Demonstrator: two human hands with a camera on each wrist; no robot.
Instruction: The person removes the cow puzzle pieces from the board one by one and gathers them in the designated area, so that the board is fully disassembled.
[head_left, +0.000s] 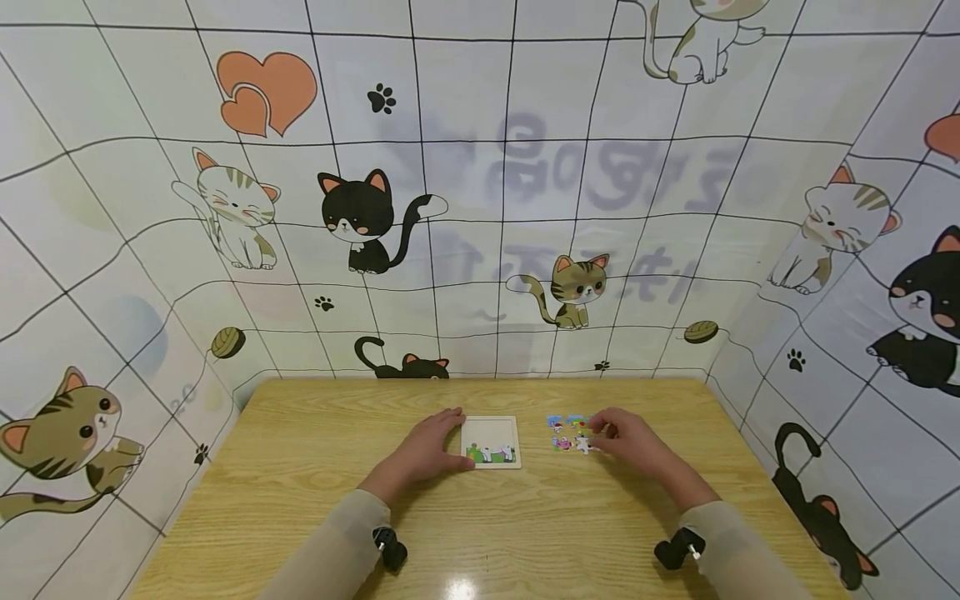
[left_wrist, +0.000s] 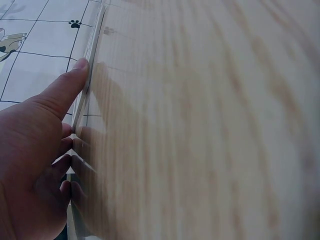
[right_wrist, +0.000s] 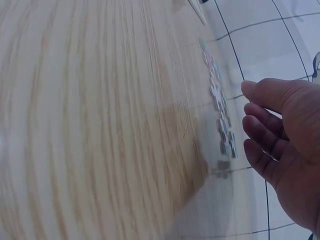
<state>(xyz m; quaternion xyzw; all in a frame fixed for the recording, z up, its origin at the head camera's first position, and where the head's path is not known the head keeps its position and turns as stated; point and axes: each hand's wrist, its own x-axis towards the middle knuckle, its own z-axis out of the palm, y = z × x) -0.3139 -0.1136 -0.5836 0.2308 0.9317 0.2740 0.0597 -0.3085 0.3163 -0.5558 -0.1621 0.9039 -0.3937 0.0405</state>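
Note:
A small square jigsaw tray (head_left: 489,433) with a pale border lies on the table. Along its bottom, joined pieces (head_left: 491,454) show green and white figures; the part above is bare white. My left hand (head_left: 429,448) rests at the tray's left side, thumb near the lower corner and fingers near the upper one. Right of the tray lie several loose jigsaw pieces (head_left: 564,444), blue, pink and multicoloured. Just above their right side is my right hand (head_left: 628,437), its fingers loosely bent. In the right wrist view, thumb and fingers (right_wrist: 260,125) are apart, with nothing visible between them.
The wooden table (head_left: 480,517) ends at the back against a white grid-patterned cloth (head_left: 465,208) printed with cats. This cloth also rises on both sides. Small black devices (head_left: 390,550) are strapped at both wrists.

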